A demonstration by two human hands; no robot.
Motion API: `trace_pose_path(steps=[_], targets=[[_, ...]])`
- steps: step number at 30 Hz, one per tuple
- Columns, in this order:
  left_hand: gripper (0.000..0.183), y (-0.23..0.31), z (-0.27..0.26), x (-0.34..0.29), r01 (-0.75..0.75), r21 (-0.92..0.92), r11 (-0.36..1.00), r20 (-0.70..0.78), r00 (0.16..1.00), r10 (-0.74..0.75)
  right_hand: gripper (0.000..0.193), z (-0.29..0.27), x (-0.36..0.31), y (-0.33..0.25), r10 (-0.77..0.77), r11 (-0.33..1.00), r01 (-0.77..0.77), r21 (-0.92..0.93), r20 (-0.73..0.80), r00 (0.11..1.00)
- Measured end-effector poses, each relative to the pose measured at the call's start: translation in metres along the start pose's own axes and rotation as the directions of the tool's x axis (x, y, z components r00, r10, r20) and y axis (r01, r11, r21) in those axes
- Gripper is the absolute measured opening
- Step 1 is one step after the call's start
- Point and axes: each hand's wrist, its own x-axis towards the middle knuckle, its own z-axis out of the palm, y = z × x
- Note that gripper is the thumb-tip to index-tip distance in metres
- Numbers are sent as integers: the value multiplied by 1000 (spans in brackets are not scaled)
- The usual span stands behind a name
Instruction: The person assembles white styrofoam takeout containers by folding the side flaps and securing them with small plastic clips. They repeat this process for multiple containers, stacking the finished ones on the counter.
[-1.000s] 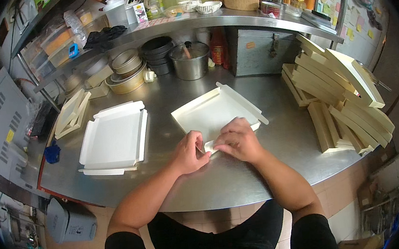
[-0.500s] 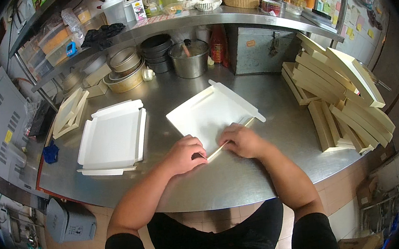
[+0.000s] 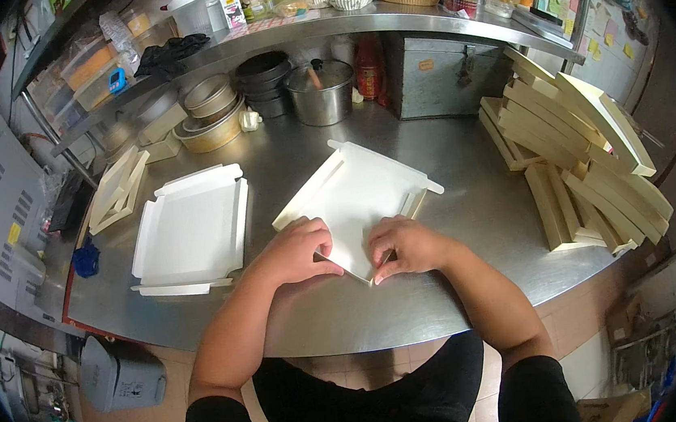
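A white cardboard box blank, partly folded, lies turned at an angle on the table before me. Its walls along the near left and near right sides stand up and meet at the near corner, while a flap at the far side sticks outward. My left hand is closed on the near left wall, fingers over its edge. At the near corner, my right hand pinches the near right wall between thumb and fingers. Left of it lies a second white box blank, its base flat and its edges partly bent up.
Folded cardboard boxes are piled on the table's right, and a few more stand at the far left. Along the back are cake tins, a lidded pot and a metal case, under a loaded steel shelf.
My left hand has moved left and up along the near left side, where the wall now stands raised. My right hand has slid down to the near corner. The box has shifted slightly left.
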Motion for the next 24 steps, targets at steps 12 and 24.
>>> trace_pose_path(steps=[12,24], targets=[[49,1,0,1,9,-42,999,7,1000,-9,34,2,-2,-7,47,998,-47,-28,-16,999],[42,8,-1,-2,-54,39,998,37,998,52,24,1,-2,-7,26,999,-26,34,2,1000]])
